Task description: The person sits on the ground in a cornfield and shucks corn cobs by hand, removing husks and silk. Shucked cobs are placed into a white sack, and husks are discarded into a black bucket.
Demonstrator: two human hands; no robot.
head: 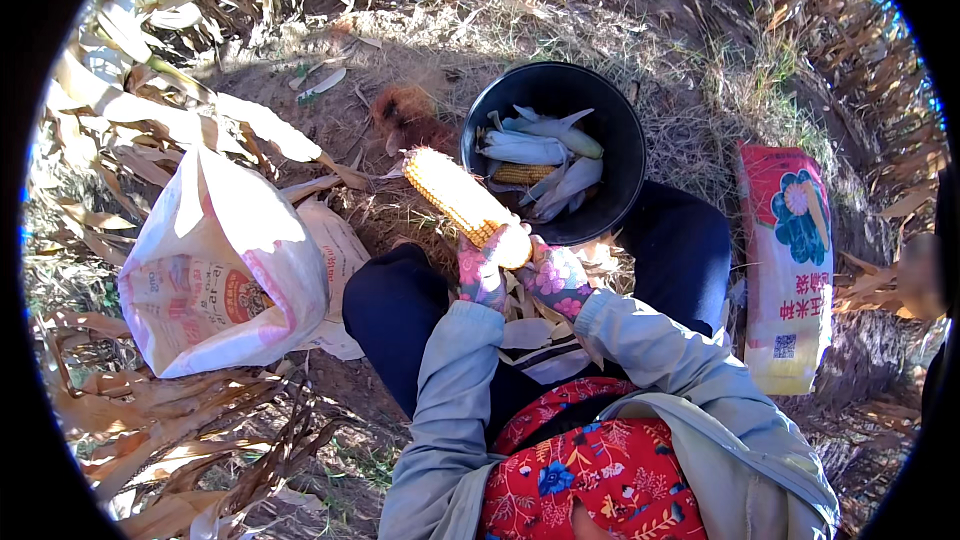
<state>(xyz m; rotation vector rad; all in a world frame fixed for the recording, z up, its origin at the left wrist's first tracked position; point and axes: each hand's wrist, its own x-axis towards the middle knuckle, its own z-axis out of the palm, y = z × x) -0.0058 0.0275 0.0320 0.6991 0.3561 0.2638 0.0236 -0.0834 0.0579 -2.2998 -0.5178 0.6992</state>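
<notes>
Both hands wear patterned fabric gloves and meet at the base of a bare yellow corn cob. My left hand is closed round the cob's lower end, which tilts up and to the left. My right hand is at the same end, its fingertips touching the cob's base; its grip is partly hidden. A black bucket stands just beyond the hands between the knees and the grass. Inside it lie several ears in pale husks and one exposed yellow ear.
An open woven sack stands at the left, with another printed sack beside it. A red printed bag lies at the right. Dry corn stalks and leaves surround the spot. Reddish corn silk lies on the soil.
</notes>
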